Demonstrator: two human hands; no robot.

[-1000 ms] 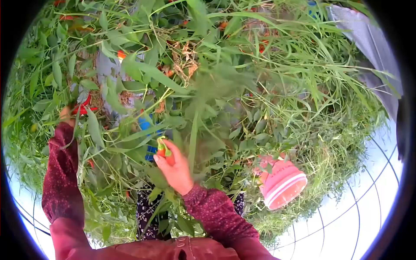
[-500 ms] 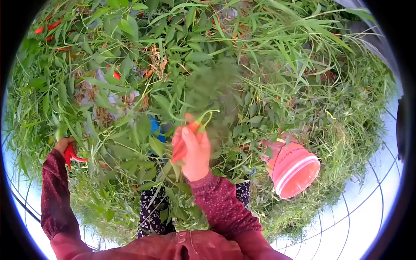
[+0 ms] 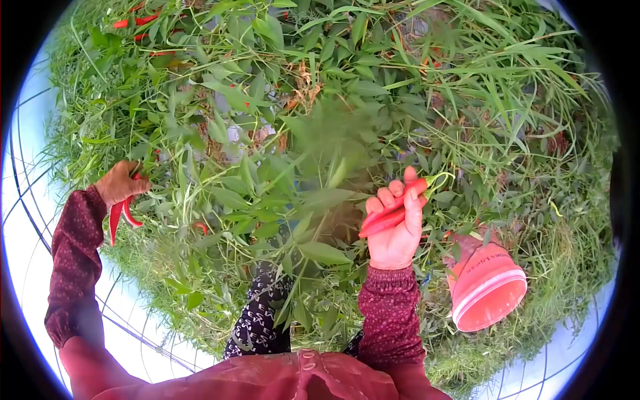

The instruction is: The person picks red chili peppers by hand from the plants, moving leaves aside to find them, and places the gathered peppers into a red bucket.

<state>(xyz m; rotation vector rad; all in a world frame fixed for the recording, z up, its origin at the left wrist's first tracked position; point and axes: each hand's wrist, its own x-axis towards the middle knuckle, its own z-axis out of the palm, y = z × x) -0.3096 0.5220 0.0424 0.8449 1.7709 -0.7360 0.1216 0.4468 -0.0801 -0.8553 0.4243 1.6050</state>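
Observation:
In my right hand, palm turned up, lie long red chili peppers, with the fingers curled over them and green stems poking out past the fingertips. My left hand is at the far left edge of the plants. Its fingers are closed round other red chili peppers, which hang down below it. To the right of my right hand a pink bucket leans over in the greenery, its open mouth towards me. The inside that shows is pink; the bottom is out of sight.
Dense pepper plants and long grass fill the ground in front. More red chili peppers hang among leaves at the upper left. My patterned trouser leg stands among the stems.
My right hand has moved right with its chili peppers, closer to the bucket, and turned palm up. My left hand has risen, still holding its peppers. The whole view has shifted.

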